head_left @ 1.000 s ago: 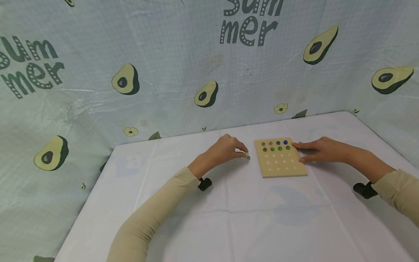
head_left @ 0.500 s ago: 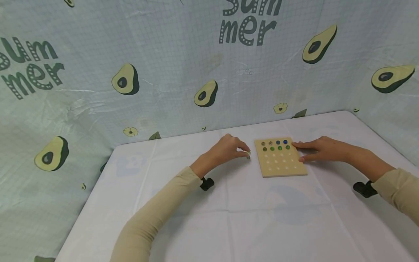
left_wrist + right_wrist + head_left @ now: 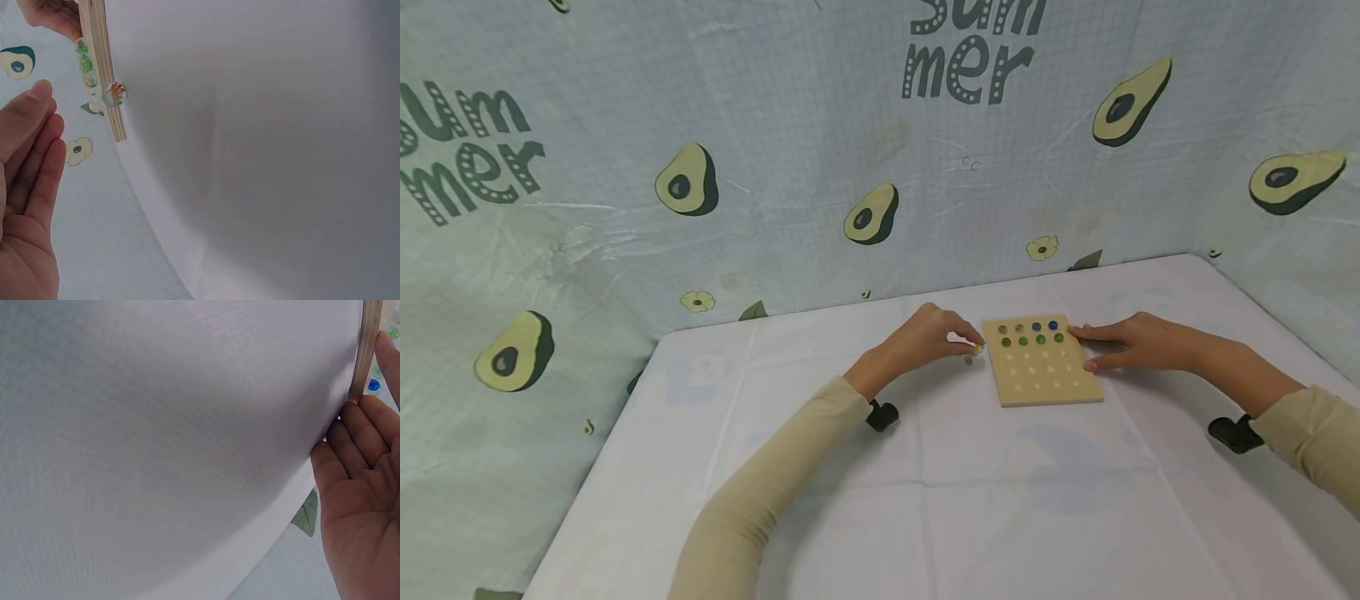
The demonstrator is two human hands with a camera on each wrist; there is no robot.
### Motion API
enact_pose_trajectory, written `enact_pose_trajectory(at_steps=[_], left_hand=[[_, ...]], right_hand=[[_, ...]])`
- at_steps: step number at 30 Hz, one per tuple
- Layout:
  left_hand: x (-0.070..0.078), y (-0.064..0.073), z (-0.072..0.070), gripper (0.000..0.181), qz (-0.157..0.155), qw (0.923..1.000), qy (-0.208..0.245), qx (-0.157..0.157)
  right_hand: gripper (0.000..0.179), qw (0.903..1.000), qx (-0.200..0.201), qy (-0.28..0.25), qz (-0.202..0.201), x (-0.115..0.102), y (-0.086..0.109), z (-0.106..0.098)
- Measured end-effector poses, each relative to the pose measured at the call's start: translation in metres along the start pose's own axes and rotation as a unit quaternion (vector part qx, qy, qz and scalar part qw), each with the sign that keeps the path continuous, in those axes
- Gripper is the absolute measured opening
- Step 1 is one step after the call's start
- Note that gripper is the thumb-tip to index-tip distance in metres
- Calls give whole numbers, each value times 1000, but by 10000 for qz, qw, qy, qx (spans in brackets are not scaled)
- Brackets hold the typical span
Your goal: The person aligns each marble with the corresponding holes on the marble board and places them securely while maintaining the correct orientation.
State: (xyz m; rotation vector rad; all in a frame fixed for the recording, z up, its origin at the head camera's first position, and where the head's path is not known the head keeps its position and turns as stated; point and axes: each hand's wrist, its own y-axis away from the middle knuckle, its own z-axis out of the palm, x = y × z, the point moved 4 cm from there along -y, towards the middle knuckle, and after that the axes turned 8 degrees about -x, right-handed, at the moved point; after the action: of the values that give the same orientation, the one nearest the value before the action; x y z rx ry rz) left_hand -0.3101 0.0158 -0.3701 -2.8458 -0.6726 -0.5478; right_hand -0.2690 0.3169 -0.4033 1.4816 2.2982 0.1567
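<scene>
A square wooden board (image 3: 1051, 395) with rows of shallow hollows lies on the table. Marbles fill its two far rows, among them a blue marble (image 3: 1053, 326) and a green marble (image 3: 1041, 339). Just left of the board, my left hand (image 3: 923, 340) pinches a small yellowish marble (image 3: 979, 349) between thumb and fingertips; the fingers hide it in the left wrist view. One clear marble with an orange core (image 3: 114, 94) rests on the table by the board's left side. My right hand (image 3: 1138, 343) touches the board's right edge with outstretched fingers and thumb.
A white cloth (image 3: 880, 500) covers the table. Behind it hangs a pale curtain (image 3: 790, 150) printed with avocados. Black wrist cameras sit under both forearms, such as the left camera (image 3: 883, 417).
My left hand has moved right toward the board with the pinched marble, leaving the other loose marble uncovered on the table. The right hand and the board have stayed in place.
</scene>
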Motion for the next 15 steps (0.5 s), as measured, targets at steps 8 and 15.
enact_pose_trajectory(at_steps=[8, 15], left_hand=[[0, -11, 3, 21, 240, 9997, -35, 13], [1, -20, 5, 21, 280, 9995, -107, -60]], right_hand=[[77, 10000, 20, -21, 1, -2, 0, -2], [77, 10000, -23, -19, 21, -2, -1, -1]])
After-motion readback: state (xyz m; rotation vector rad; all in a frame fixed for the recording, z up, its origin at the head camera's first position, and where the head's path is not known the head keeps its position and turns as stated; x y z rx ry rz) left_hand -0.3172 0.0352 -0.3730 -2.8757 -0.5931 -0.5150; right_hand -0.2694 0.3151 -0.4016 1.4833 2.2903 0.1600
